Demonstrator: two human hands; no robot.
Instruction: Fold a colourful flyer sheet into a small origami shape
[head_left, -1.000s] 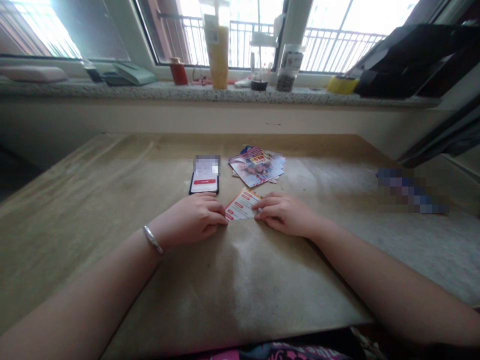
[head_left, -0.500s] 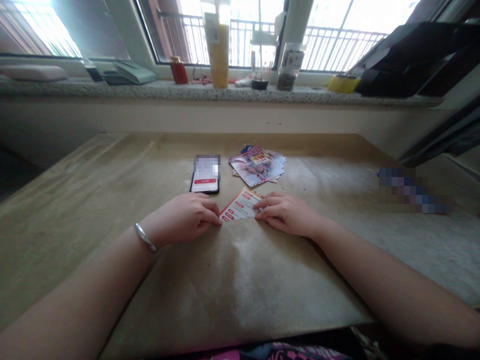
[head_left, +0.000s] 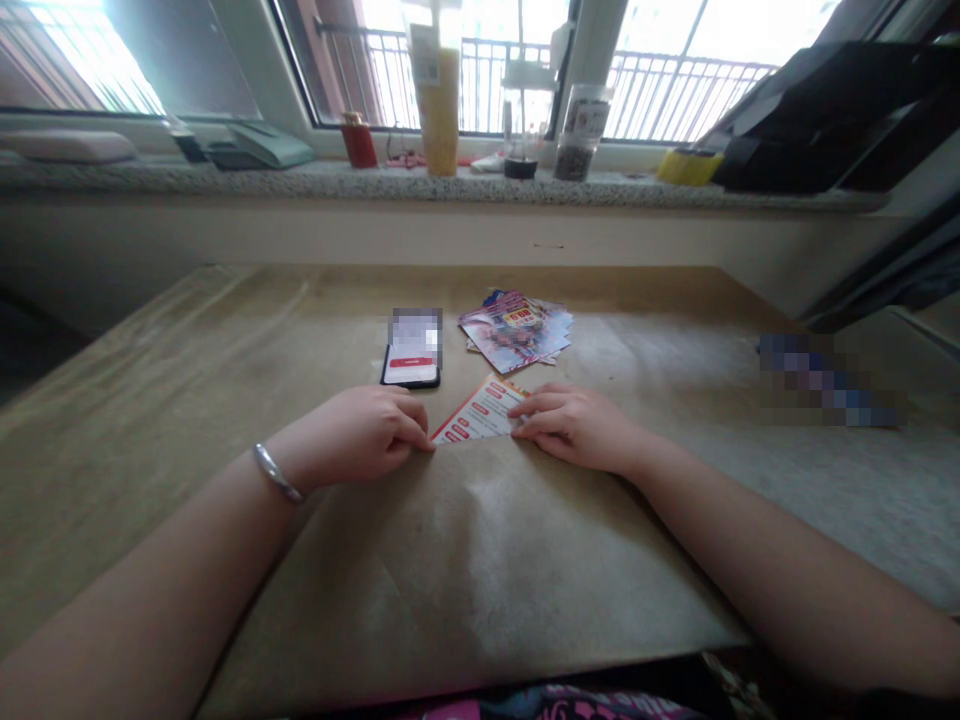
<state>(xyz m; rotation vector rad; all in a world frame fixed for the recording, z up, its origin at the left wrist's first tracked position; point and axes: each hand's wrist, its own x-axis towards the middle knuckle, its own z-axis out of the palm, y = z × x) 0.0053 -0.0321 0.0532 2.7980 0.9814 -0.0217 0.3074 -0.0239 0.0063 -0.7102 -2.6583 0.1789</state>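
On the head camera I saw the printed sheet (head_left: 474, 420) on the table (head_left: 480, 570), just nearer me than the stack of leaflets (head_left: 517, 335) and the phone (head_left: 411, 372). My left hand (head_left: 371, 435) touched its left corner, my right hand (head_left: 574, 425) its right side; whether either grip pinched or merely pressed, I couldn't tell.

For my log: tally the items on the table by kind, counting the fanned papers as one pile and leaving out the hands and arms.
Phone: 1
Loose printed sheet: 1
Pile of printed papers: 1
Blurred item at right, kind unclear: 1
Total: 4
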